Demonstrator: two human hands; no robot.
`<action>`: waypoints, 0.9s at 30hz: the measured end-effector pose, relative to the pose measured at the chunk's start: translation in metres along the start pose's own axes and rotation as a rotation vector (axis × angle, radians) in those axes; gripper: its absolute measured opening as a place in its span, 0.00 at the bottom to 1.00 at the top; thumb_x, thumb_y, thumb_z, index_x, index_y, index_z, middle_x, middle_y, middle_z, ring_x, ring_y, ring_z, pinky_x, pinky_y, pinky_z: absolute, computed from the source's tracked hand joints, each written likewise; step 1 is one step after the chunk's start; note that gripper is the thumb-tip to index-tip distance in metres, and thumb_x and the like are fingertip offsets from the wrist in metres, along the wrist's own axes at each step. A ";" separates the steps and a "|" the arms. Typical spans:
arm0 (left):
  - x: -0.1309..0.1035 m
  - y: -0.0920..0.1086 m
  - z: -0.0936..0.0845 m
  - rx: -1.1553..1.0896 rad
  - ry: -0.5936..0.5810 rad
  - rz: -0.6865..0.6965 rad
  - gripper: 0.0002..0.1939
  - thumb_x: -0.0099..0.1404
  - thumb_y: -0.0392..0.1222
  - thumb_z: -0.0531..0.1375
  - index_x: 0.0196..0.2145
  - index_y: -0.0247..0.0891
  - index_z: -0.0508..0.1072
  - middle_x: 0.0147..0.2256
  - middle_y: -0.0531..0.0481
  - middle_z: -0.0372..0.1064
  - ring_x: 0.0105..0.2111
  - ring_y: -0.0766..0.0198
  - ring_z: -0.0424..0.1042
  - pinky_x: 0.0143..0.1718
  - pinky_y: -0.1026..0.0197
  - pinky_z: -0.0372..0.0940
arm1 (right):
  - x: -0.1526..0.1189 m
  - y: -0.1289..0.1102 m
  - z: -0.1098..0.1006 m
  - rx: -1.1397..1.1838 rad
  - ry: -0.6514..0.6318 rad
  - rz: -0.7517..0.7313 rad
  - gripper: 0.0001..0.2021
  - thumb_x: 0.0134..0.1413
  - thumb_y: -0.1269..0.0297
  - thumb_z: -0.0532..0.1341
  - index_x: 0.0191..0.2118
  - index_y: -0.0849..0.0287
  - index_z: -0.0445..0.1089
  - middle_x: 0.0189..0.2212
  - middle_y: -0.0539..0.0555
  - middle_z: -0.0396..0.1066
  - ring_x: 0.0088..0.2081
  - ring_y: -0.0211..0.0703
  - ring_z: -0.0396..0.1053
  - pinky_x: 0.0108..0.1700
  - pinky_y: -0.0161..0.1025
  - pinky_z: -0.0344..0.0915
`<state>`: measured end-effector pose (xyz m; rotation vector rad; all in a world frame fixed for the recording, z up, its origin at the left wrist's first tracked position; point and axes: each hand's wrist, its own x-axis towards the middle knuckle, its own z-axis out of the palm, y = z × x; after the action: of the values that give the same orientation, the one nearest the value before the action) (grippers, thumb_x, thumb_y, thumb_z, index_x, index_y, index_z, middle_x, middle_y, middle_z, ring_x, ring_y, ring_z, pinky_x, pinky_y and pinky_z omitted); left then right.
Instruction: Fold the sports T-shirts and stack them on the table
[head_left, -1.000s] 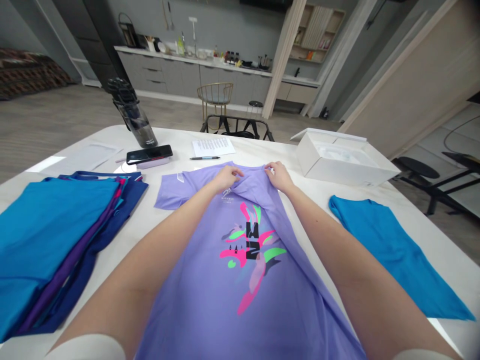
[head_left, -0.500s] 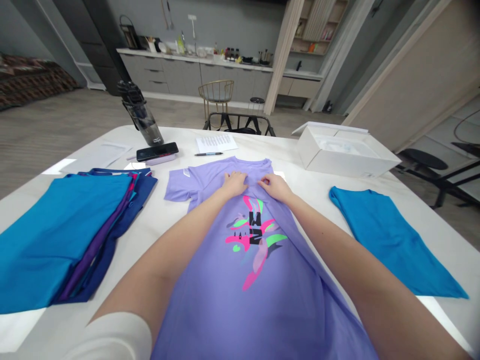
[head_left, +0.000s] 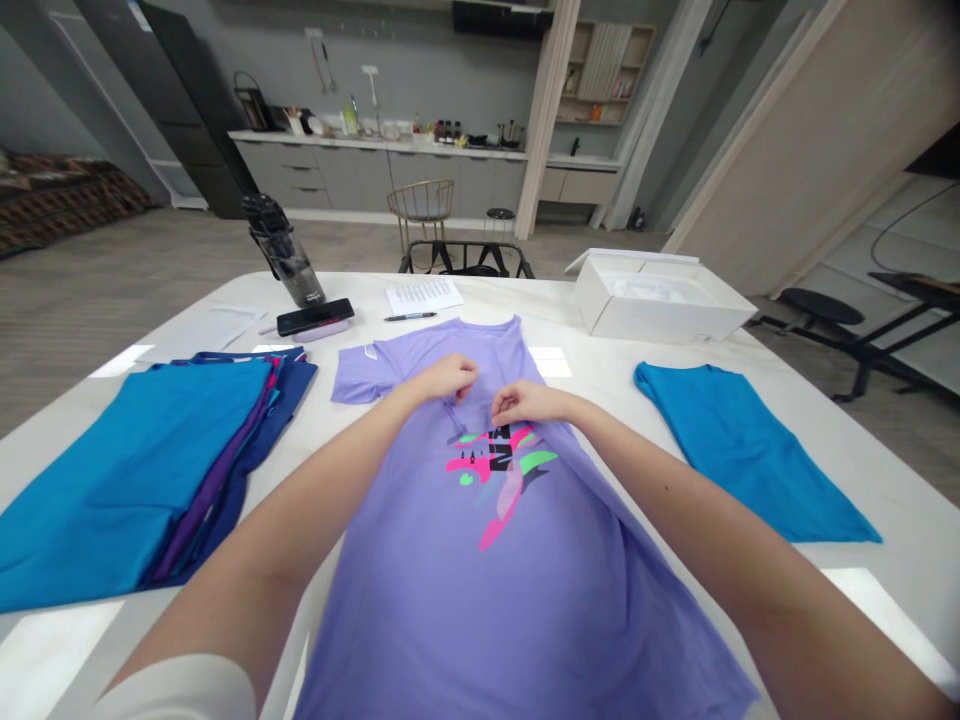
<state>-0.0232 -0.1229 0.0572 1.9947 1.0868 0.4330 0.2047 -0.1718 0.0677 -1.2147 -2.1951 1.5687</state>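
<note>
A lilac T-shirt (head_left: pixel 450 560) with a pink, green and black print lies front up on the white table, its collar at the far end and its lower part towards me. My left hand (head_left: pixel 451 378) is closed with curled fingers on the chest fabric, where small creases run down from the fingertips. Just right of it, my right hand (head_left: pixel 525 402) pinches cloth at the top of the print, covering part of it. The left sleeve is spread flat; the right one is folded under or hidden behind my right hand.
Folded blue and purple garments (head_left: pixel 150 450) are stacked at left, and a folded blue garment (head_left: pixel 750 440) lies at right. Farther back are a bottle (head_left: pixel 289 255), a phone (head_left: pixel 315 317), a pen (head_left: pixel 410 316), a printed sheet (head_left: pixel 425 295) and an open white box (head_left: pixel 660 300).
Both hands have moved down the shirt from near the collar towards the print, my right hand now over its top. The cloth between them is more creased. The camera view has shifted slightly.
</note>
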 end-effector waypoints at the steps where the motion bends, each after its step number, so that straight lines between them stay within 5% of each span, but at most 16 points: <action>1: -0.003 -0.001 -0.001 0.058 0.021 -0.047 0.09 0.60 0.39 0.54 0.24 0.40 0.69 0.23 0.49 0.70 0.26 0.59 0.71 0.33 0.59 0.66 | 0.000 0.000 0.001 -0.009 0.014 0.015 0.15 0.47 0.51 0.71 0.33 0.59 0.77 0.27 0.49 0.76 0.28 0.39 0.68 0.34 0.36 0.66; 4: -0.004 -0.006 0.000 0.377 0.297 -0.175 0.11 0.66 0.43 0.54 0.39 0.39 0.75 0.41 0.40 0.77 0.43 0.50 0.75 0.48 0.51 0.66 | 0.007 0.010 -0.007 -0.162 0.249 0.086 0.13 0.57 0.53 0.65 0.35 0.59 0.77 0.25 0.50 0.74 0.27 0.38 0.66 0.32 0.35 0.64; 6: 0.000 -0.011 0.004 0.530 0.419 -0.260 0.16 0.70 0.46 0.54 0.49 0.38 0.73 0.53 0.34 0.73 0.54 0.43 0.70 0.56 0.44 0.60 | 0.015 0.020 -0.020 -0.333 0.447 0.149 0.09 0.59 0.59 0.63 0.37 0.59 0.77 0.27 0.51 0.74 0.29 0.40 0.68 0.36 0.36 0.65; 11: 0.018 -0.019 0.012 0.625 0.432 -0.380 0.21 0.73 0.53 0.52 0.53 0.36 0.71 0.57 0.31 0.68 0.59 0.40 0.65 0.59 0.41 0.56 | 0.046 0.036 -0.062 -0.562 0.740 0.256 0.16 0.64 0.68 0.56 0.53 0.57 0.75 0.42 0.58 0.75 0.42 0.48 0.73 0.48 0.41 0.67; 16: 0.029 -0.023 0.018 0.625 0.394 -0.378 0.19 0.74 0.53 0.52 0.49 0.36 0.72 0.56 0.31 0.67 0.58 0.41 0.65 0.59 0.42 0.56 | 0.084 0.043 -0.098 -0.695 0.808 0.277 0.23 0.67 0.67 0.53 0.65 0.48 0.66 0.59 0.64 0.63 0.56 0.59 0.65 0.56 0.55 0.66; 22: 0.030 -0.027 0.021 0.411 0.462 -0.287 0.14 0.75 0.48 0.51 0.46 0.37 0.70 0.52 0.32 0.71 0.58 0.41 0.66 0.61 0.44 0.52 | 0.104 0.064 -0.123 -0.746 0.814 0.244 0.13 0.65 0.62 0.57 0.47 0.55 0.77 0.57 0.65 0.64 0.58 0.63 0.59 0.57 0.62 0.64; 27: 0.045 -0.024 -0.008 0.144 0.549 -0.205 0.11 0.74 0.51 0.56 0.46 0.42 0.67 0.42 0.40 0.75 0.51 0.47 0.73 0.54 0.54 0.60 | 0.113 0.067 -0.141 -0.644 0.951 0.234 0.13 0.65 0.63 0.55 0.48 0.60 0.74 0.56 0.67 0.64 0.58 0.62 0.60 0.56 0.59 0.64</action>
<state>-0.0155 -0.0750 0.0398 1.9064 1.6823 0.8417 0.2450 0.0141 0.0370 -1.8947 -1.9032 0.1156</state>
